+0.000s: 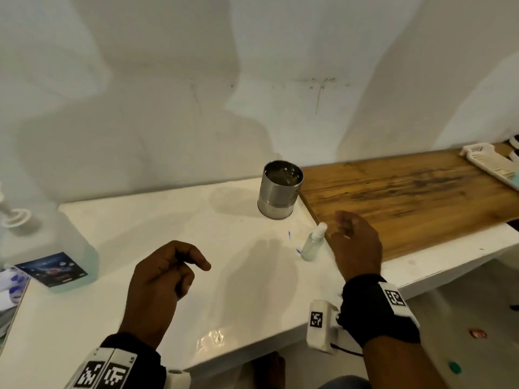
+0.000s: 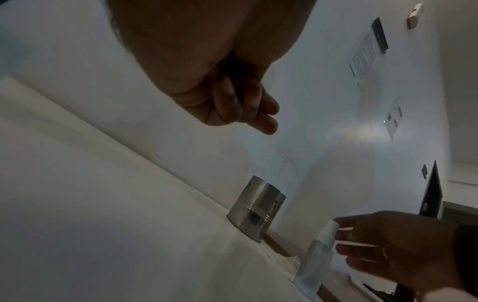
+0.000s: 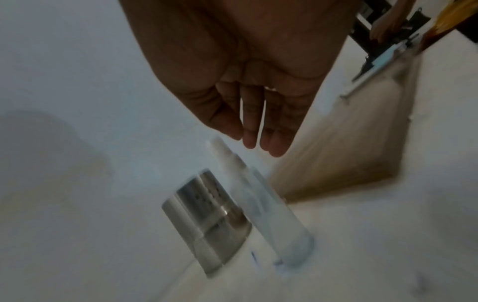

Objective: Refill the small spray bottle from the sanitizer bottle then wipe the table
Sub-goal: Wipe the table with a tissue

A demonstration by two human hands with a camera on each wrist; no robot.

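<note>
A small clear spray bottle (image 1: 313, 242) (image 2: 314, 258) (image 3: 269, 202) with a white cap stands upright on the white table (image 1: 157, 226), by the edge of a wooden board. My right hand (image 1: 355, 242) (image 2: 383, 249) (image 3: 258, 114) hovers just right of its cap, fingers relaxed and holding nothing. The big clear sanitizer bottle (image 1: 47, 248), with a pump and a dark blue label, stands at the far left. My left hand (image 1: 165, 273) (image 2: 232, 98) hangs over the table's middle with fingers loosely curled and empty.
A perforated steel cup (image 1: 279, 189) (image 2: 254, 208) (image 3: 207, 216) stands behind the spray bottle. The wooden board (image 1: 407, 197) runs to the right, with a white labelled object (image 1: 491, 164) at its far end. Papers (image 1: 9, 287) lie at the left edge.
</note>
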